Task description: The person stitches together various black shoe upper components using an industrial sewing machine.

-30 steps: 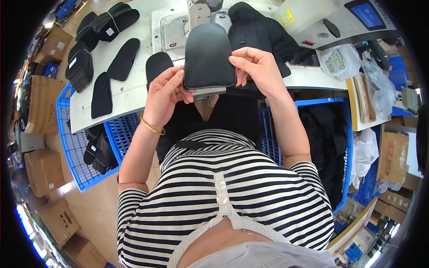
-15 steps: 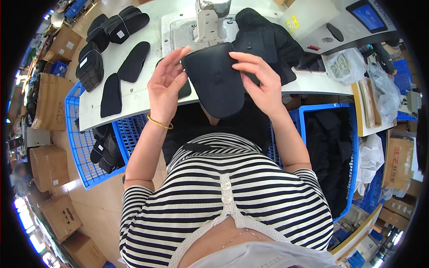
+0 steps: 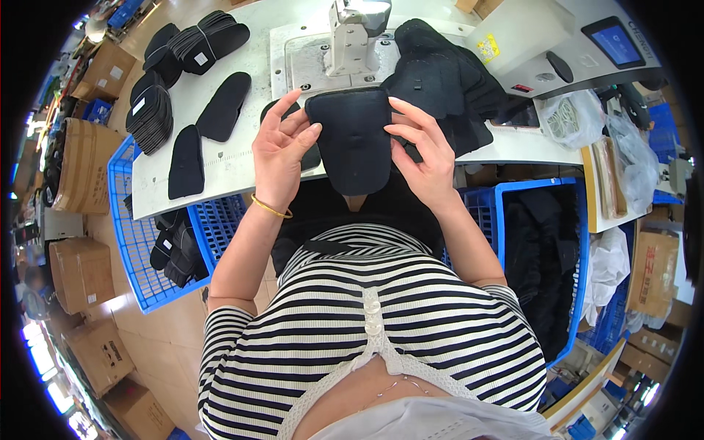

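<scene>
Between my hands, at the table's front edge, hangs a black padded fabric piece (image 3: 356,143), wide and straight at the top and rounded at the bottom. My left hand (image 3: 282,143) pinches its upper left edge between thumb and fingers. Its upper right edge is gripped by my right hand (image 3: 424,147), fingers bent. Another dark piece (image 3: 311,158) lies on the table, partly covered by my left hand. Just beyond the held piece stands a sewing machine head (image 3: 347,44). To its right lies a pile of black fabric pieces (image 3: 447,73).
Two loose black insole-shaped pieces (image 3: 224,106) and strapped bundles (image 3: 209,44) of similar pieces lie on the white table (image 3: 257,37) at left. Blue crates (image 3: 576,279) flank me, holding black pieces. At right are a control panel with a screen (image 3: 620,40) and a plastic bag (image 3: 568,110).
The held piece has turned from a slight tilt to nearly straight and moved a little lower. Both hands have shifted slightly downward with it, and my view has shifted slightly.
</scene>
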The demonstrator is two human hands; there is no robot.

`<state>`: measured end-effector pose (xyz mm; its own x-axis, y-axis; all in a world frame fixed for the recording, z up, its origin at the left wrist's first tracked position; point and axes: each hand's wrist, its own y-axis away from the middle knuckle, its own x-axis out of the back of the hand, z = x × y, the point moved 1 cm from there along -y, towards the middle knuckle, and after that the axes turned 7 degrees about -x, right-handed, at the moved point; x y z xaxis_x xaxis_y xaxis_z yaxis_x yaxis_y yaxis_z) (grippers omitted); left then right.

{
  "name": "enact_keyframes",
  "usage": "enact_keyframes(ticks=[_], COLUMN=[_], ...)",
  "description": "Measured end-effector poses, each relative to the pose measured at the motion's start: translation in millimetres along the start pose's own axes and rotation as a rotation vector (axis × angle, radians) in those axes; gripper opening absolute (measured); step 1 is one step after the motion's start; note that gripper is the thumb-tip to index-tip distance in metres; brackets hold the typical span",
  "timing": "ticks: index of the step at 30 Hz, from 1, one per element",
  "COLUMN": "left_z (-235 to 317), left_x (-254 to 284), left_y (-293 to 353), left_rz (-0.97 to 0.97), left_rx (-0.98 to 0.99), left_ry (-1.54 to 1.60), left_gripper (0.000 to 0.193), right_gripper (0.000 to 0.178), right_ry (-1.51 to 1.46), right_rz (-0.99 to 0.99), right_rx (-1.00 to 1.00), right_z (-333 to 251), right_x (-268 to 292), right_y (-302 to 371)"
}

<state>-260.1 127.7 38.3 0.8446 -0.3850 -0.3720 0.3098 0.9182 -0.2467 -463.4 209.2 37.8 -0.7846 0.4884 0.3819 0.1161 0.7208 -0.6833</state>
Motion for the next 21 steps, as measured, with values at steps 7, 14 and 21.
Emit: enact_keyframes(ticks=[7, 14, 21], left_z=[1, 3, 7], left_x=[1, 3, 4], left_y=[-1, 0, 2], left_rz=[0.008, 0.004, -0.005], left_rx=[0.026, 0.010, 0.004], left_ry=[0.003, -0.029, -0.027], left_gripper=[0.057, 0.056, 0.054], right_gripper=[0.023, 0.019, 0.019], right_ry=[0.011, 0.040, 0.037], right_rz=[-0.001, 0.006, 0.003], right_rx=[-0.026, -0.041, -0.053], right_z=[2, 2, -3], right_x=[-3, -9, -12], right_y=[0, 2, 3])
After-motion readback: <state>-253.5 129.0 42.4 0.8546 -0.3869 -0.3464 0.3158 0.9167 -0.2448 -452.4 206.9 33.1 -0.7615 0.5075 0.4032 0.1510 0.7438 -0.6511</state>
